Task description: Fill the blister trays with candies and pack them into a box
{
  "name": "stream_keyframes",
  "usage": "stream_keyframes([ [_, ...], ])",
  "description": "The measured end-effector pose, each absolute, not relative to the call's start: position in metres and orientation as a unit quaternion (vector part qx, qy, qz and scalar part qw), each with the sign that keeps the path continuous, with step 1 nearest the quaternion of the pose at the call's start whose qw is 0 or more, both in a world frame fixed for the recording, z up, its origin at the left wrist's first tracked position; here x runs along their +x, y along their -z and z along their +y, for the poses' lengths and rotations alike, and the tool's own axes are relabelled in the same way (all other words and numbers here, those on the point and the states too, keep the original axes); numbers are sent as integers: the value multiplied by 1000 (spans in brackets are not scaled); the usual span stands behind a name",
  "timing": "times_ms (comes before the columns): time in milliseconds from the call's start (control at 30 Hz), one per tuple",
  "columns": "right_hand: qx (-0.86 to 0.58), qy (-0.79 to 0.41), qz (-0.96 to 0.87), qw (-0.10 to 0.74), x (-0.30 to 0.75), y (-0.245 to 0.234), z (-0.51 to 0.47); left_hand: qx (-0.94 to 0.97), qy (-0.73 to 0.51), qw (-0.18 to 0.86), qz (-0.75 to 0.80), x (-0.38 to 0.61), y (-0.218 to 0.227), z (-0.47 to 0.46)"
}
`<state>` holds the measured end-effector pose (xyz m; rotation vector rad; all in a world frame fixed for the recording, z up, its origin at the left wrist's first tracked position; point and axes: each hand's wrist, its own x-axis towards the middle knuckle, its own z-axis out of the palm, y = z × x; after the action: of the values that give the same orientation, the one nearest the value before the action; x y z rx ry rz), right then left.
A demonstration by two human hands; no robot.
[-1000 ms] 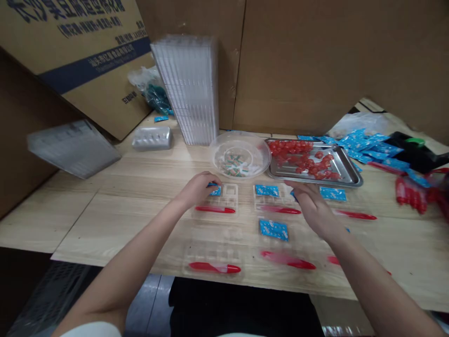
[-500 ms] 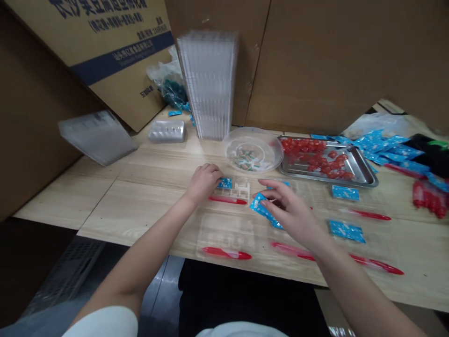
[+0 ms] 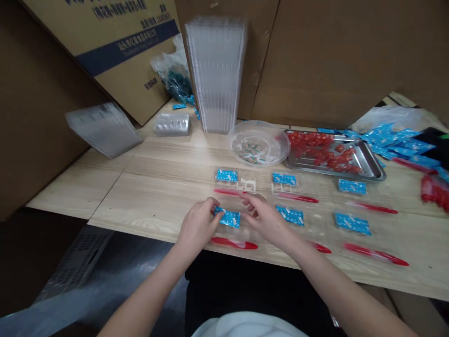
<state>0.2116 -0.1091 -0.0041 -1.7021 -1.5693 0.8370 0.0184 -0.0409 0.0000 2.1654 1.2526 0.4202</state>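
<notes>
My left hand pinches the left end of a blue printed packet between thumb and fingers, over the front-left clear plastic tray. My right hand is just right of that packet with fingers apart, and no object shows in it. Below the packet lies a red pen-shaped piece in the same tray. Behind the hands, another clear tray holds a blue packet, a white plastic frame and a red pen-shaped piece. Further trays to the right carry similar packets and red pieces.
Towards the back stand a clear round tub of small pieces, a metal tray of red pieces and a tall stack of clear trays. More blue packets lie piled at right. Cardboard boxes wall the back.
My left hand has moved from the back-left tray to the front-left one. The blue packet from my right hand is now over that tray, in my left hand's pinch; my right hand has shifted left.
</notes>
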Motion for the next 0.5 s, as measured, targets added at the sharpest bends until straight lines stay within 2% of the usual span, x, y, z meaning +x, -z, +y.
stream_keyframes([
  [67, -652, -291, -617, 331, 223, 4, -119, 849, -173, 199, 459, 17, 2, -45],
  [133, -665, -277, -614, 322, 238, -1, -128, 883, -183, 155, 403, 17, 3, -47],
  [300, -705, -220, -596, 315, 279, -6, -143, 944, -168, 145, 245, 16, 6, -49],
  [433, -720, -187, -602, 291, 307, -7, -139, 919, -242, 159, 269, 15, 3, -39],
  [500, -730, -124, -625, 246, 320, -12, -121, 898, -263, 189, 297, 19, 0, -24],
])
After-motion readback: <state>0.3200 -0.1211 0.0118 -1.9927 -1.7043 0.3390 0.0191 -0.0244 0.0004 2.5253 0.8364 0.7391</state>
